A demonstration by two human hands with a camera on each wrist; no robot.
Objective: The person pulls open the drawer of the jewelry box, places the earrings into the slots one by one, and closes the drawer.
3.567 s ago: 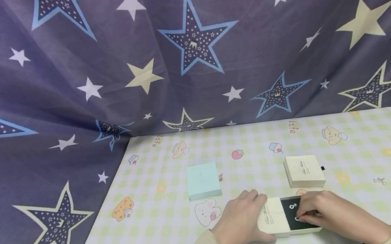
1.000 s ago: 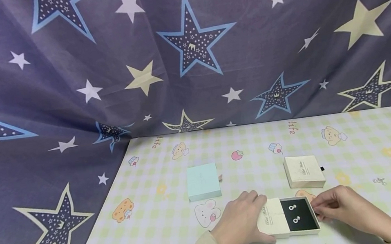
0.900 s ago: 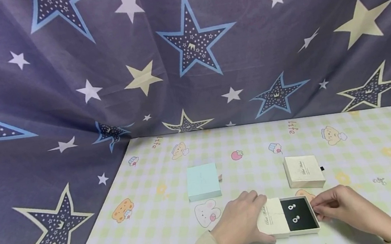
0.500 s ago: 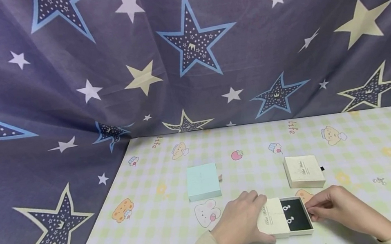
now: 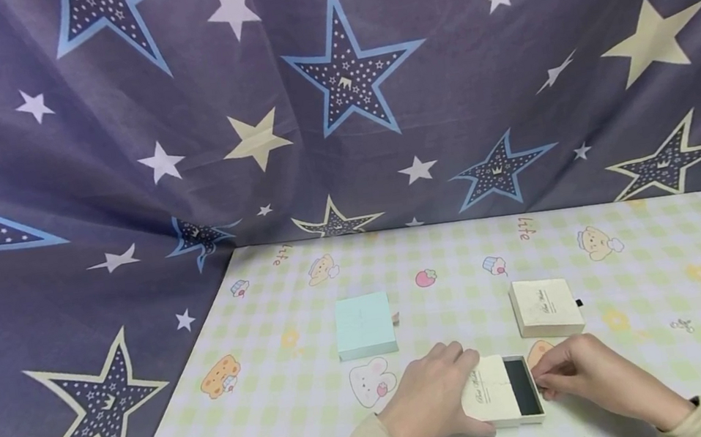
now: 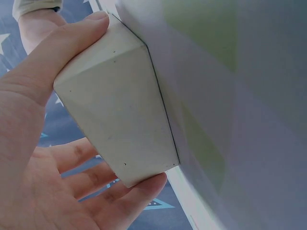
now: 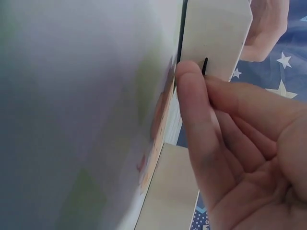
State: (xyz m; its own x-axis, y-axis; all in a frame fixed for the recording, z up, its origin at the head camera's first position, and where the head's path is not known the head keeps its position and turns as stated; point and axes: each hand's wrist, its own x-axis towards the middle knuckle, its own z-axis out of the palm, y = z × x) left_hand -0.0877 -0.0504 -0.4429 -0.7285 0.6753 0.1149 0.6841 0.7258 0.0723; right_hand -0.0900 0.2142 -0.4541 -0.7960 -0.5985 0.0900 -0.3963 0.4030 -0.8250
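Note:
My left hand (image 5: 430, 396) grips the cream sleeve of a small jewelry box (image 5: 489, 392) lying on the table. Thumb and fingers span its opposite sides, as the left wrist view shows around the blank end of the sleeve (image 6: 120, 105). A drawer (image 5: 533, 418) with a black lining sticks partly out of the sleeve's right side. At the drawer's outer end is my right hand (image 5: 587, 375). Between its thumb and index finger it pinches a short black pull tab (image 7: 206, 65). The earrings seen earlier on the lining are hidden under the sleeve.
Behind my hands stand a teal box (image 5: 365, 326) with a ribbon tab and a second cream box (image 5: 545, 307) with a black tab. A small silvery trinket (image 5: 682, 325) lies to the right on the checked tablecloth (image 5: 455, 308). A star-patterned curtain (image 5: 357, 166) hangs behind.
My right hand left the earrings for the drawer's end, then moved left with it. The drawer has slid further into the sleeve, covering the earrings. My left hand stayed in place.

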